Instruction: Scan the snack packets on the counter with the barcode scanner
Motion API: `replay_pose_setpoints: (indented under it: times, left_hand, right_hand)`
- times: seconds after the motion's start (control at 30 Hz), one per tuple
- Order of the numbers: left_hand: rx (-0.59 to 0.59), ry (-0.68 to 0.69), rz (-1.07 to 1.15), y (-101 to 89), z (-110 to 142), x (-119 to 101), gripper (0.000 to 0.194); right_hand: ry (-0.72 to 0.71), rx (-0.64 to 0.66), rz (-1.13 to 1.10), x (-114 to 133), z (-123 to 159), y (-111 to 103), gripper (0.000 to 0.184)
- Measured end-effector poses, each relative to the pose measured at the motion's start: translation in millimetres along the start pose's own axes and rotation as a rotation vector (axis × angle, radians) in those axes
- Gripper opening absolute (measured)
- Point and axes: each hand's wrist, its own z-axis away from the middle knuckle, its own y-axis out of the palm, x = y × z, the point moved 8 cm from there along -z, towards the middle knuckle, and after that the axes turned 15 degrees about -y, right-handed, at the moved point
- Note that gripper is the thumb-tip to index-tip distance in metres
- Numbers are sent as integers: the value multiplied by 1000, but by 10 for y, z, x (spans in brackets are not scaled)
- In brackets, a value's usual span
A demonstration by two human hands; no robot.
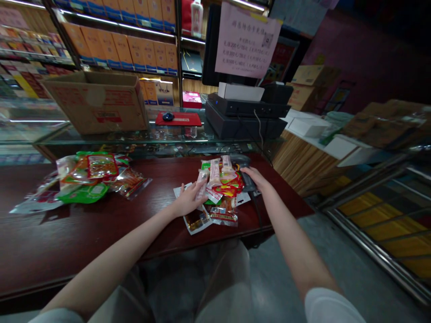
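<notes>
On the dark red counter [134, 224] lies a small pile of snack packets [230, 184], some red, some green, with pale pink stick-shaped packs [214, 172] on top. My left hand [189, 200] rests against the pile's left side, fingers stretched and apart, touching a pink pack [202, 180]. At the right of the pile, my right hand [255, 176] is closed around the handle of a dark barcode scanner [248, 180]; its cable hangs over the counter's front edge. Several fingers are partly hidden there. A second heap of snack packets [90, 175] lies farther left, apart from both hands.
An open cardboard box [101, 105] stands on the glass case [158, 134] behind the counter. Beside it are a mouse [168, 116] on a red mat [188, 119], a black cash drawer [242, 121] and a screen bearing a paper notice [247, 40]. A metal rack [380, 251] stands at right.
</notes>
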Motion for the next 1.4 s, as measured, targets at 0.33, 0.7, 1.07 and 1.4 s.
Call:
replay_pose_setpoints:
  times: [0.33, 0.7, 1.07, 1.4]
  left_hand:
    - [-208, -145, 477, -569, -345, 623, 71]
    - [-585, -103, 537, -1196, -340, 1004, 69]
    - [-576, -120, 136, -1192, -276, 928, 68]
    - [-809, -487, -316, -1717, 269, 841, 51]
  right_hand:
    - [-166, -63, -14, 454, 48, 132, 28]
    - [-222, 513, -115, 873, -42, 1640, 29]
    - [-176, 608, -184, 493, 22, 1959, 36]
    - [-311, 501, -232, 836, 88, 1526, 33]
